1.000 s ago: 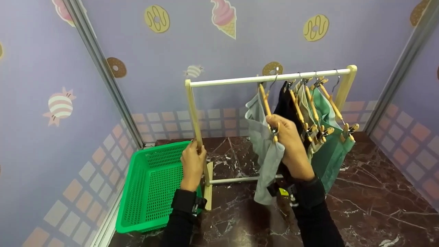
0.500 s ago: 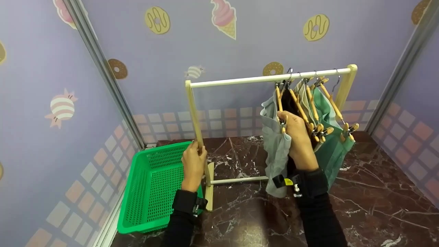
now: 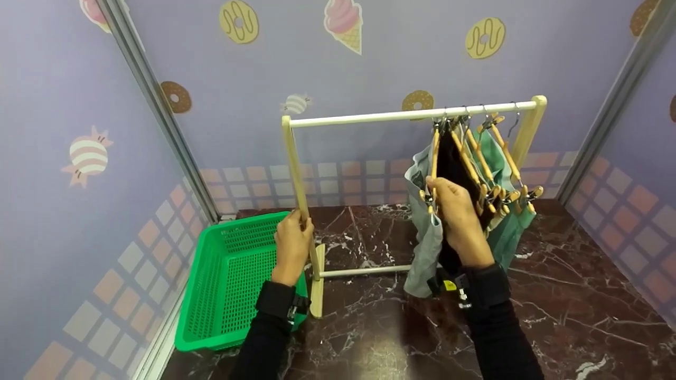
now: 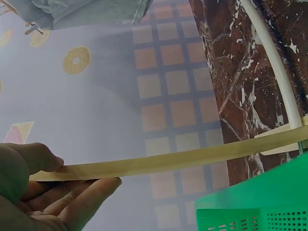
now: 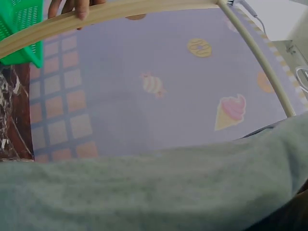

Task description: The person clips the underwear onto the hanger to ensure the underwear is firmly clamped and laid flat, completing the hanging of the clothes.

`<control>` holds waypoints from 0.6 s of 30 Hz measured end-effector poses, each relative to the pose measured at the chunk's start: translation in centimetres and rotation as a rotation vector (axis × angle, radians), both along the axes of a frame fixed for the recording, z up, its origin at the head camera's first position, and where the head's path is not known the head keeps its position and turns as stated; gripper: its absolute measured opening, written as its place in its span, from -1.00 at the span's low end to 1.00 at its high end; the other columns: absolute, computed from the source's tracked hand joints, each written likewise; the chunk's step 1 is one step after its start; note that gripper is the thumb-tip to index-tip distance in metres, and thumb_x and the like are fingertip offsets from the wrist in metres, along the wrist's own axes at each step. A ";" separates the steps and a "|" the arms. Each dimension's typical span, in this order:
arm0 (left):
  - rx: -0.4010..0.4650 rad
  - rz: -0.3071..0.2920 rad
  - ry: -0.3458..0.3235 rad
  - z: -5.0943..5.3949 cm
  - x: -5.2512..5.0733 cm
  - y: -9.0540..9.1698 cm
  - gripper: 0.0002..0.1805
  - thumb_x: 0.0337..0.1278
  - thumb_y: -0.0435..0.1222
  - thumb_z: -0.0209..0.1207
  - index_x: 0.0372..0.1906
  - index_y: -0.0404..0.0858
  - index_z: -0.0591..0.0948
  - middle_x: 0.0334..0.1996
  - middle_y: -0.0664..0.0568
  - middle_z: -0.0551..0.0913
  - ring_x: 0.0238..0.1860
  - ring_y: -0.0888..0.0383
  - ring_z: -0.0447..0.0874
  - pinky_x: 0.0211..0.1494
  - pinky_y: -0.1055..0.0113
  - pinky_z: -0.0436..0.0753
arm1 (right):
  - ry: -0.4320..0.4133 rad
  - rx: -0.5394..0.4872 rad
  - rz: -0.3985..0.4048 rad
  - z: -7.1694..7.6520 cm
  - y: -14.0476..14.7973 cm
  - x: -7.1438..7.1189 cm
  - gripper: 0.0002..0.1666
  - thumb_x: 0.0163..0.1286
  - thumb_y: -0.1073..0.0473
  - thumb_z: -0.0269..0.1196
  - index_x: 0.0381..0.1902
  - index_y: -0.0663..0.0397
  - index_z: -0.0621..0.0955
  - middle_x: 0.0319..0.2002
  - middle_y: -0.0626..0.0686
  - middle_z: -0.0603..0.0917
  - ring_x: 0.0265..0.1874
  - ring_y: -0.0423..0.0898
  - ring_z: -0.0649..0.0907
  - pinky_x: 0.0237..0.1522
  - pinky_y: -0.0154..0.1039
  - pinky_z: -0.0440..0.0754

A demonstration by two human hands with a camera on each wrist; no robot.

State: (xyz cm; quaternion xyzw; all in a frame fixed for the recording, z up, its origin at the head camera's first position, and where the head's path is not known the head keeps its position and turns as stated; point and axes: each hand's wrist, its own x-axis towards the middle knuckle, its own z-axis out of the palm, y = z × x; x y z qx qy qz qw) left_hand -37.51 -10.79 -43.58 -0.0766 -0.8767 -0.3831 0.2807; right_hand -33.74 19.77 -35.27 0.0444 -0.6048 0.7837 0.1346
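Note:
My left hand [image 3: 293, 240] holds the left wooden post [image 3: 297, 174] of a small clothes rack; in the left wrist view the thumb lies above the post [image 4: 168, 161] and the fingers below. My right hand [image 3: 458, 219] grips the near end of a wooden clip hanger [image 3: 435, 150], beside its clip. From that hanger, on the white rail [image 3: 359, 119], hangs a light grey garment [image 3: 422, 264], whose cloth [image 5: 144, 192] fills the lower right wrist view and hides the right hand there. Close behind it hang a black garment [image 3: 451, 163] and a green one [image 3: 509, 248], on clip hangers.
A green plastic basket [image 3: 193, 295] stands left of the rack, close to its foot [image 3: 318, 295]. A lower bar [image 3: 364, 271] runs above the dark marbled tabletop [image 3: 359, 338]. Patterned walls [image 3: 369, 74] enclose the back and sides.
My right hand has moved right, sliding the hanger with the grey garment along the rail up to the other hangers. The left hand keeps its hold on the post.

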 end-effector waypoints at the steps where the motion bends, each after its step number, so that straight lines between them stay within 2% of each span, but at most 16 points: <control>1: -0.003 -0.005 -0.027 0.2 0.1 0.0 -0.84 0.45 -0.39 0.16 -0.04 -0.42 0.65 -0.23 -0.24 0.68 -0.34 -0.07 0.73 -0.41 0.12 0.70 | 0.002 0.010 -0.013 -0.1 0.1 0.1 -0.42 0.55 0.14 0.16 -0.72 -0.07 0.29 -0.73 -0.20 0.26 -0.76 -0.31 0.27 -0.67 -0.45 0.23; 3: 0.002 -0.026 -0.093 0.4 0.7 0.1 -0.69 0.52 -0.34 0.11 0.18 -0.46 0.54 -0.06 -0.30 0.62 -0.22 -0.12 0.71 -0.31 0.08 0.70 | 0.002 0.021 -0.030 -0.3 0.3 0.4 -0.42 0.57 0.09 0.16 -0.70 -0.06 0.28 -0.71 -0.20 0.24 -0.74 -0.31 0.24 -0.64 -0.45 0.19; 5: 0.010 -0.041 -0.153 0.6 1.9 0.3 -0.49 0.56 -0.27 0.06 0.40 -0.48 0.34 0.19 -0.38 0.47 0.03 -0.21 0.63 -0.10 0.00 0.68 | -0.007 0.040 -0.028 -0.6 0.4 1.0 -0.46 0.59 0.04 0.13 -0.64 -0.03 0.31 -0.69 -0.18 0.24 -0.73 -0.29 0.22 -0.64 -0.44 0.15; 8: 0.002 -0.081 -0.177 0.8 4.6 0.6 -0.25 0.58 -0.19 0.03 0.57 -0.49 0.00 0.45 -0.45 0.13 0.36 -0.34 0.34 0.26 -0.17 0.51 | -0.016 0.069 -0.002 -1.3 0.5 2.8 -0.59 0.64 0.01 0.06 -0.47 0.03 0.41 -0.62 -0.13 0.29 -0.69 -0.27 0.24 -0.62 -0.43 0.16; 11: -0.078 -0.145 -0.169 0.6 8.0 1.1 -0.18 0.56 -0.10 0.03 0.59 -0.45 -0.05 0.55 -0.39 -0.02 0.52 -0.33 0.06 0.50 -0.19 0.21 | 0.037 0.100 -0.002 -2.4 0.4 5.5 -0.71 0.65 0.10 0.02 -0.27 0.18 0.44 -0.56 -0.05 0.35 -0.67 -0.24 0.30 -0.62 -0.42 0.25; 13: -0.172 -0.191 -0.179 0.1 10.4 1.4 -0.14 0.53 0.03 0.02 0.62 -0.36 -0.03 0.60 -0.26 -0.06 0.58 -0.25 -0.06 0.56 -0.12 0.06 | 0.100 0.178 -0.028 -3.5 0.2 7.6 -0.76 0.64 0.17 0.04 -0.22 0.25 0.45 -0.54 -0.01 0.40 -0.67 -0.22 0.35 -0.64 -0.40 0.33; 15: -0.284 -0.221 -0.198 -0.8 12.7 1.6 -0.06 0.46 0.20 -0.03 0.64 -0.26 -0.03 0.63 -0.14 -0.11 0.61 -0.20 -0.15 0.57 -0.07 -0.01 | 0.203 0.304 -0.052 -5.1 0.2 9.7 -0.83 0.61 0.28 0.06 -0.22 0.28 0.47 -0.55 0.01 0.45 -0.68 -0.20 0.40 -0.67 -0.36 0.40; 18: -0.428 -0.249 -0.213 -2.8 15.4 2.0 0.02 0.33 0.39 -0.11 0.65 -0.15 -0.01 0.64 -0.04 -0.16 0.61 -0.19 -0.22 0.55 -0.12 -0.02 | 0.349 0.546 -0.051 -7.5 0.8 12.5 -0.88 0.53 0.41 0.13 -0.20 0.15 0.58 -0.53 -0.04 0.56 -0.65 -0.19 0.50 -0.64 -0.33 0.52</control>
